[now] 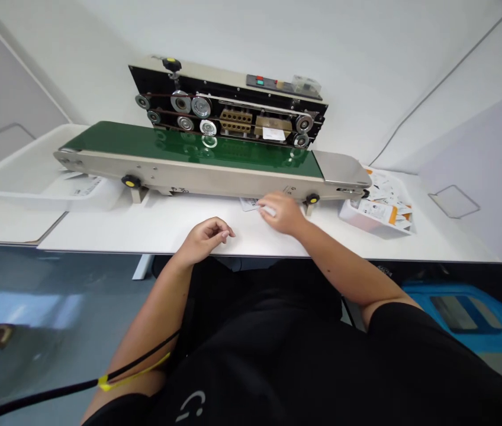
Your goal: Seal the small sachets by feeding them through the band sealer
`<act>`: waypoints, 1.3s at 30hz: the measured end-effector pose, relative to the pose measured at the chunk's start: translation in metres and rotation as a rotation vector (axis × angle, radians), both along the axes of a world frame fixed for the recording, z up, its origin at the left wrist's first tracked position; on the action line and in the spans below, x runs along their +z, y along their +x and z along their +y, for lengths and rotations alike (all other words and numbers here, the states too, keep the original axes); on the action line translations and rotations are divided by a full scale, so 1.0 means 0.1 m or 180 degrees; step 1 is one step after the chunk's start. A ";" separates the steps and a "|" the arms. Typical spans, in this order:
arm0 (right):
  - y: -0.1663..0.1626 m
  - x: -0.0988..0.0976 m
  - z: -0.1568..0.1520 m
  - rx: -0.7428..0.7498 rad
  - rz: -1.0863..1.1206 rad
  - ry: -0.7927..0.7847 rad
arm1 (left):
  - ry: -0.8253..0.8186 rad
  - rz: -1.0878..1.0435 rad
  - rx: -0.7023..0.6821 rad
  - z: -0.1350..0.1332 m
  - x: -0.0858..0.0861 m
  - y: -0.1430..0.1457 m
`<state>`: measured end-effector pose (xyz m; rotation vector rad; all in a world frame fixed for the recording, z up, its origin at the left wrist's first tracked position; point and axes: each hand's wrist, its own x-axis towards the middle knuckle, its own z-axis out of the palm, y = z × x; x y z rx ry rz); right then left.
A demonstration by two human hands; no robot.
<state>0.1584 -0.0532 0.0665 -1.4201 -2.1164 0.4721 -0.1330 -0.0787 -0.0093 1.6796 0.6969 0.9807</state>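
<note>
One flat packet (248, 205) on bench (162, 223) by conveyor (144, 144), beside my right hand (281, 213); can't tell if gripped. Left hand (206, 238) loosely curled, looks empty. Risk: careless push could slide packet deeper underneath.

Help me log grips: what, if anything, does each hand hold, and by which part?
The right hand seems to hold a small white item; by which part cannot be told. The left hand shows nothing held.

Left fingers (219, 223) and right fingers (273, 200) curl inward.
</note>
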 end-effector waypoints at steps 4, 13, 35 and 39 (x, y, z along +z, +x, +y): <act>-0.37 -0.58 -0.15 0.0005 -0.0379 -0.0027 | -0.0042 0.0035 0.0056 0.01 -0.02 0.00; -0.34 -0.82 0.03 -0.0464 -0.0936 -0.0032 | -0.0043 0.0044 0.0051 0.02 -0.03 -0.01; -0.23 -1.01 -0.01 0.0977 0.0205 0.0398 | 0.1380 0.2200 0.1263 0.06 -0.22 0.36; -0.24 -0.94 -0.06 0.0843 0.0378 0.0058 | 0.1271 0.1616 0.1533 0.07 -0.24 0.25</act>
